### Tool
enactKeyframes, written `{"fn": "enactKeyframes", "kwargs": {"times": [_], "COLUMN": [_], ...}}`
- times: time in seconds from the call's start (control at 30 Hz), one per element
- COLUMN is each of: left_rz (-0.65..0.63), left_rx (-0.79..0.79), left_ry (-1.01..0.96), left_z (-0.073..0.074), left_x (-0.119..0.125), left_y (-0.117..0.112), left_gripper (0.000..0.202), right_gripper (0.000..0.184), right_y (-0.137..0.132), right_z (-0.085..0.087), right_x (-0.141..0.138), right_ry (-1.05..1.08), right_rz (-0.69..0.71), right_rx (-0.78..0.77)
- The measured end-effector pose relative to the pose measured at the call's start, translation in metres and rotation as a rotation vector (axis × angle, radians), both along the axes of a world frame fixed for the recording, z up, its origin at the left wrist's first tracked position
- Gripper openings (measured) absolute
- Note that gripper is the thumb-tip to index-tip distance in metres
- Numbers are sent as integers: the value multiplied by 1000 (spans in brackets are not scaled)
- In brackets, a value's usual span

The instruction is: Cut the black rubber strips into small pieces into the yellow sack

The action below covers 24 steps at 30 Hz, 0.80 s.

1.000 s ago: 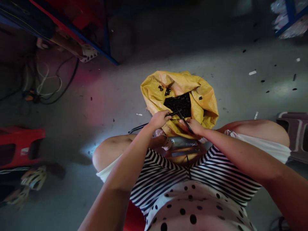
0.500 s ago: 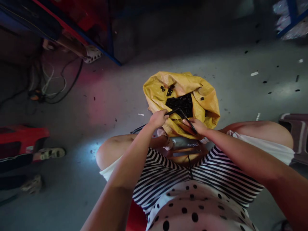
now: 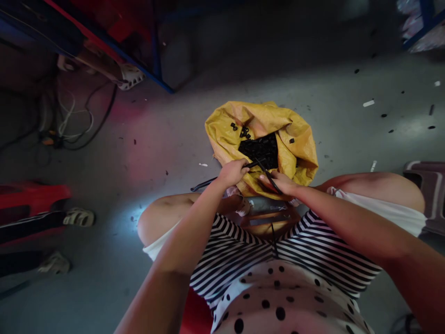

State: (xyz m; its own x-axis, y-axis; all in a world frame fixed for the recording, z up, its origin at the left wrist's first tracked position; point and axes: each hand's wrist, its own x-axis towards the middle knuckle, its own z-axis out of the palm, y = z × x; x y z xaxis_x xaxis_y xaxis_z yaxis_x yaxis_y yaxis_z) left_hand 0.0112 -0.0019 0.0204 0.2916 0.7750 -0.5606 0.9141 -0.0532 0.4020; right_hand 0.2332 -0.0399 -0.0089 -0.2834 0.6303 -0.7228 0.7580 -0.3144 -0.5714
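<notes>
A yellow sack (image 3: 299,148) stands open on the floor between my knees, filled with small black parts (image 3: 259,147). My left hand (image 3: 232,172) is closed on a thin black strap (image 3: 205,183) that trails left toward the floor. My right hand (image 3: 282,182) is closed on another black strap (image 3: 268,176) that angles up to meet the first just over the sack's near edge. Both hands hover at the sack's near rim, above my lap.
Another person's sandalled feet (image 3: 78,216) rest by a red stool (image 3: 28,197) at left. Cables (image 3: 74,125) lie on the floor at upper left beside a blue rack leg (image 3: 155,55). A dark stool (image 3: 429,190) sits at right. Black bits litter the concrete floor (image 3: 382,115).
My hands have hardly moved and keep their hold on the straps. At left, the other person's feet have shifted position beside the red stool.
</notes>
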Motion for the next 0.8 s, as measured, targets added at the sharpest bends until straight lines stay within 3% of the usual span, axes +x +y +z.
{"fn": "enactKeyframes", "kwargs": {"times": [0.2, 0.4, 0.63, 0.8], "left_rz": [0, -25, 72, 19], "left_rx": [-38, -59, -17, 1], "left_ry": [-27, 44, 55, 24], "left_z": [-9, -10, -10, -5], "left_x": [-7, -9, -14, -7], "left_y": [-1, -1, 4, 3], "left_gripper": [24, 22, 22, 22], "right_gripper": [66, 62, 65, 65], "right_y": [-3, -2, 0, -1], "right_z": [-5, 4, 2, -2], "right_x": [0, 2, 6, 7], "right_ry": [17, -10, -23, 12], "right_rz": [-20, -115, -59, -2], "right_rx": [78, 67, 24, -13]}}
